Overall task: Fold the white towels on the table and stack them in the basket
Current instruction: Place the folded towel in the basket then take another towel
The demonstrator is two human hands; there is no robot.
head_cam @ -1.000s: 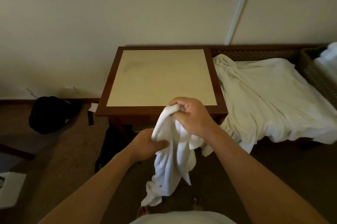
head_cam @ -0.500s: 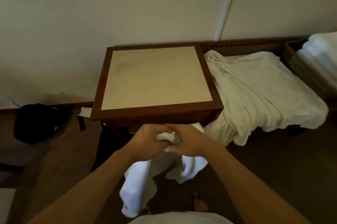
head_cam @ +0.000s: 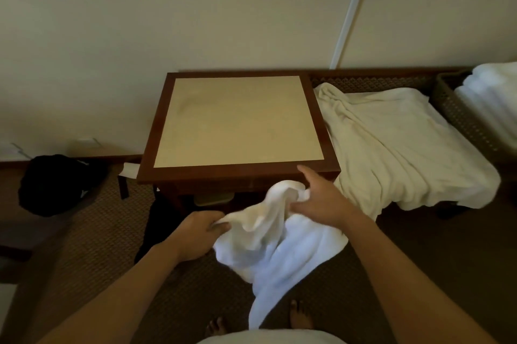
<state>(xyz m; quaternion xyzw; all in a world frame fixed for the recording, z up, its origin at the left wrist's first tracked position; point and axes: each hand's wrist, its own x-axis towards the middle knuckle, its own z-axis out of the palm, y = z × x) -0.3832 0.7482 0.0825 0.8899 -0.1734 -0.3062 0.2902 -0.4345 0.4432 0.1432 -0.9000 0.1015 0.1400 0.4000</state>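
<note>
Head view: towel point(head_cam: 279, 243) bunched between left hand point(head_cam: 197, 234), right hand point(head_cam: 319, 198).

The towel point(head_cam: 268, 243) bunched between both hands is soft white terry cloth, matt. Just past the right hand, the table point(head_cam: 237, 173) has a smooth dark wood frame around a matt beige top. Further right, a woven wicker basket point(head_cam: 458, 117). Carpet point(head_cam: 92, 234) underneath looks rough and nubby.
</note>
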